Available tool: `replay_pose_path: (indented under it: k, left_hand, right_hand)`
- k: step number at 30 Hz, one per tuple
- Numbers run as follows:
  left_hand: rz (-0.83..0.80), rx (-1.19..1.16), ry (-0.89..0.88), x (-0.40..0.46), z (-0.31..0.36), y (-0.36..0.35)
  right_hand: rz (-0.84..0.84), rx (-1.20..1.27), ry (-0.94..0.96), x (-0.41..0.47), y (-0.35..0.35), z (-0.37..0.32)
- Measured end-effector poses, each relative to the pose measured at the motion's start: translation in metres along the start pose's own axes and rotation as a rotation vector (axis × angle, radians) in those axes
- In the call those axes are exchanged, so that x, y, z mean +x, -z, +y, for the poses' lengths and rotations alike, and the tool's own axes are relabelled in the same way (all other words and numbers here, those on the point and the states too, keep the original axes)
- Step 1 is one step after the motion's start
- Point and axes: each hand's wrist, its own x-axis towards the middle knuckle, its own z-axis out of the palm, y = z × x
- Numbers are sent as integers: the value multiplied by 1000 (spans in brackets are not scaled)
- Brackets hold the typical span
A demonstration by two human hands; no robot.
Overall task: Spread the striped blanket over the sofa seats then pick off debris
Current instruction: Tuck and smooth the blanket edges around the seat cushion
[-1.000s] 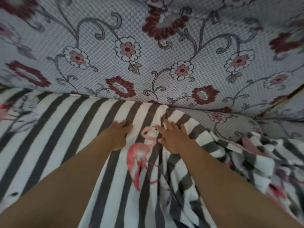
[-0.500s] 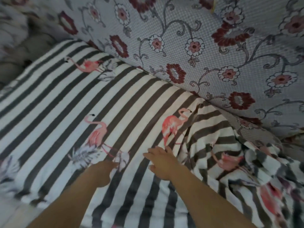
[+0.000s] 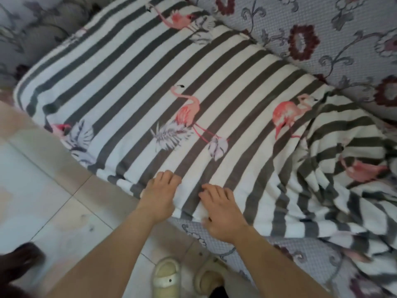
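Striped blanket (image 3: 163,87) lies flat over sofa seat (image 3: 242,263) ahead of both hands, bunched in folds off to right of right hand. Left hand (image 3: 160,196) grips blanket's near edge, fingers curled onto fabric. Right hand (image 3: 221,211) just beside it, apart, fingers curled on same edge, thumb tucked under hem. Floral sofa backrest (image 3: 335,44) beyond hands. Tiled floor (image 3: 43,190) left of left hand; pale slippers (image 3: 166,276) below wrists.
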Motion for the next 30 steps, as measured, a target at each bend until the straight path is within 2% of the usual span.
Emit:
replay_pose_path:
  k: [3, 6, 7, 12, 14, 16, 18, 19, 20, 22, 24, 25, 28, 30]
  left_hand:
    - [66, 36, -50, -26, -7, -22]
    - [28, 108, 48, -48, -12, -39]
    - [26, 120, 82, -51, -15, -42]
    - [86, 88, 189, -39, -21, -28]
    - [115, 80, 170, -31, -24, -15]
    - [108, 37, 150, -26, -30, -2]
    - [92, -16, 129, -25, -38, 12]
    - [84, -41, 120, -26, -41, 18]
    - [75, -57, 113, -28, -45, 25]
    - [69, -53, 104, -29, -52, 40]
    - [48, -6, 50, -26, -54, 52]
    - [11, 30, 4, -25, -52, 56]
    - [-99, 101, -86, -28, -49, 58]
    - [-115, 136, -90, -40, -54, 50]
  right_hand:
    - [14, -66, -9, -16, -20, -14]
    - [39, -81, -150, -13, -14, -17]
    - [24, 3, -193, -6, -5, -16]
    - [-50, 798, -437, 32, 48, 1]
    - [-86, 878, -483, 38, 59, 9]
    - [-9, 549, -418, 37, 62, 11]
    - [270, 174, -252, 29, 59, 4]
    - [352, 109, -139, 24, 56, -2]
    - [350, 100, -34, 18, 53, -12]
    - [186, 46, 64, 12, 41, -28]
    - [66, -68, 6, 12, 25, -35]
    - [57, -104, -63, 13, 19, -35]
    - [148, -167, -216, 15, 16, -38]
    - [146, -94, -226, 12, 24, -37]
